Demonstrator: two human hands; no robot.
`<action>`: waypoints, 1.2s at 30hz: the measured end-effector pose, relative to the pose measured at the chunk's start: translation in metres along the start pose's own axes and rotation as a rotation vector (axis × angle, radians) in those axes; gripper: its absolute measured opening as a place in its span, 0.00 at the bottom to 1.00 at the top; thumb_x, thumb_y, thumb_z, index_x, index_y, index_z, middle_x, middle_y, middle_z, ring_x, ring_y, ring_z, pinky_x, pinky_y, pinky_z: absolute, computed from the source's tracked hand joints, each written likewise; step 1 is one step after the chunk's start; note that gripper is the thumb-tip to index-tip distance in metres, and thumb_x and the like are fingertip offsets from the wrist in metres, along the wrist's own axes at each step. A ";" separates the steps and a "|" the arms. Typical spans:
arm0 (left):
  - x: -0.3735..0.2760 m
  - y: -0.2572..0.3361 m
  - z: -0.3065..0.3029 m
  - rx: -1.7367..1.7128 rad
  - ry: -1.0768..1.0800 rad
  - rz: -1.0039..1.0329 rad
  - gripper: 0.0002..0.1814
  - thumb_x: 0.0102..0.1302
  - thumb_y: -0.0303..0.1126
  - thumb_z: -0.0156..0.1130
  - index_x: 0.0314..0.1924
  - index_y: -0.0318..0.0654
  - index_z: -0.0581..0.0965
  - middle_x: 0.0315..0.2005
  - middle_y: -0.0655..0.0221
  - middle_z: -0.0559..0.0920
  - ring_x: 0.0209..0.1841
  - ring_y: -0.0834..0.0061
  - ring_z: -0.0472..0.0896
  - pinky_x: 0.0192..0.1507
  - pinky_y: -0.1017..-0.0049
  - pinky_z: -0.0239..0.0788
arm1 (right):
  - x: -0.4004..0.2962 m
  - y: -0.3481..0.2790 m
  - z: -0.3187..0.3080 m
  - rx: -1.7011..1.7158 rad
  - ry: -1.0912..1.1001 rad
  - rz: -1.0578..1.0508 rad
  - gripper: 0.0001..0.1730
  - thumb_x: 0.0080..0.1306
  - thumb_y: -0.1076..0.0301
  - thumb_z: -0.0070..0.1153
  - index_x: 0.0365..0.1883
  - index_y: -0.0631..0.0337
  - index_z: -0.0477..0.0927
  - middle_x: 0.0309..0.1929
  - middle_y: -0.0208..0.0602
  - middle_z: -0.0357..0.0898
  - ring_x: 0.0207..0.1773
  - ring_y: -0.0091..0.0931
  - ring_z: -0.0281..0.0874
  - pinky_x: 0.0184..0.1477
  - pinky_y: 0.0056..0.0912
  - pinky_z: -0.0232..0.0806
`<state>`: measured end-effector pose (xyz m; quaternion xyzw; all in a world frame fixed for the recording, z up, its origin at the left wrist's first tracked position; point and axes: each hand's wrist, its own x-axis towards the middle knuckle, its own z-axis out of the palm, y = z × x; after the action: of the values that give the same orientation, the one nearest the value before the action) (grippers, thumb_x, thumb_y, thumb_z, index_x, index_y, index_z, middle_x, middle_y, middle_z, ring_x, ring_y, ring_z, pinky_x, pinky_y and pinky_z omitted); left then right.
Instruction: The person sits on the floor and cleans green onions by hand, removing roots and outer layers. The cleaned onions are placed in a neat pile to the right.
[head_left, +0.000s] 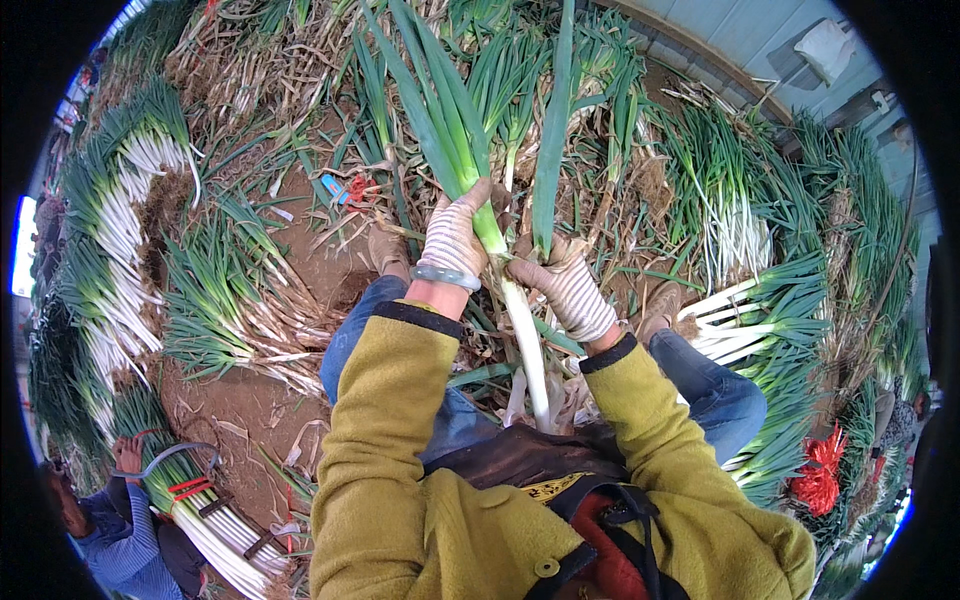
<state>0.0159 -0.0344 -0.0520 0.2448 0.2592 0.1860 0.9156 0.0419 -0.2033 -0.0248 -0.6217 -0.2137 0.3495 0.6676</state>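
Note:
A large green onion (523, 337) with a clean white shank slants between my knees, its green leaves pointing away from me. My left hand (452, 238), in a striped work glove, grips it just below where the leaves fan out. A bracelet (447, 277) circles that wrist. My right hand (568, 291), gloved the same way, pinches a separate long green leaf (555, 127) at its lower end. The right thumb is close against the onion's shank; whether it presses on it I cannot tell. Beneath both hands lie peeled leaves and dry husks (480, 341).
Untrimmed onions (240, 292) lie left on the soil floor; white-shanked ones (739, 330) are stacked at my right. Further left runs a long row of cleaned onions (124, 217). A person (131, 525) handles a tied bundle (217, 525) at lower left. Red twine (819, 471) lies right.

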 end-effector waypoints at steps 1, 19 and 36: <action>-0.002 0.002 0.002 -0.006 -0.002 -0.015 0.12 0.66 0.27 0.64 0.49 0.43 0.76 0.35 0.69 0.82 0.37 0.69 0.82 0.37 0.67 0.77 | -0.003 0.001 -0.003 0.045 -0.006 0.003 0.12 0.62 0.69 0.66 0.42 0.59 0.78 0.36 0.26 0.79 0.40 0.19 0.76 0.44 0.25 0.70; -0.016 0.077 -0.003 -0.252 -0.131 0.140 0.22 0.66 0.41 0.67 0.58 0.47 0.75 0.28 0.79 0.74 0.22 0.87 0.69 0.23 0.83 0.63 | -0.046 0.053 -0.058 -0.286 -0.243 0.248 0.10 0.68 0.63 0.60 0.34 0.61 0.77 0.22 0.28 0.74 0.23 0.24 0.67 0.32 0.28 0.65; -0.020 0.053 0.013 -0.059 -0.152 0.157 0.37 0.65 0.72 0.50 0.47 0.41 0.71 0.33 0.65 0.75 0.30 0.70 0.74 0.35 0.65 0.71 | 0.009 0.015 -0.015 -0.536 -0.029 -0.069 0.38 0.61 0.55 0.63 0.65 0.67 0.67 0.59 0.58 0.74 0.60 0.42 0.75 0.62 0.37 0.67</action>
<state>-0.0042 -0.0058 -0.0059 0.2510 0.1635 0.2457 0.9219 0.0558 -0.2076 -0.0429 -0.7636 -0.3290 0.2663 0.4876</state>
